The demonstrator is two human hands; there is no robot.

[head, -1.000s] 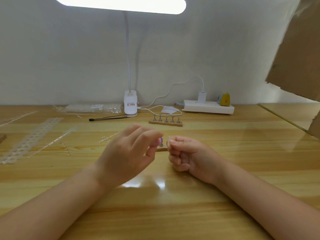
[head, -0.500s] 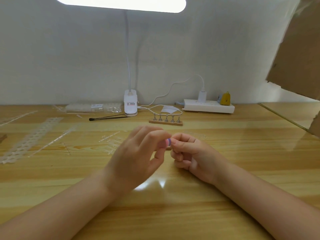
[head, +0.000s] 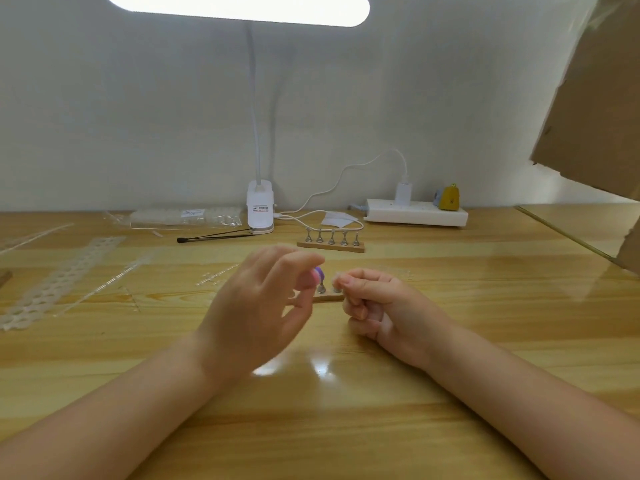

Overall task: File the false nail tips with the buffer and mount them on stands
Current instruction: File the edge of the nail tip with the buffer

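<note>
Counter [head: 311,427], wood grain, forearms resting; left hand [head: 256,313], grip closed on a pink-purple buffer [head: 317,274]; right hand [head: 377,303], grip pinching a clear nail tip [head: 336,279], barely visible; near stand [head: 327,296] just behind, between the hands; judged filing step: light strokes, tip held firmly at its base; far stand [head: 330,242], five pegs; lamp base [head: 260,211].

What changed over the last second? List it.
The hands, together half a second ago, have parted: left hand with the buffer drew left, baring two pegs of the near stand. Right hand still pinches a nail tip. Far stand and lamp unmoved.
</note>
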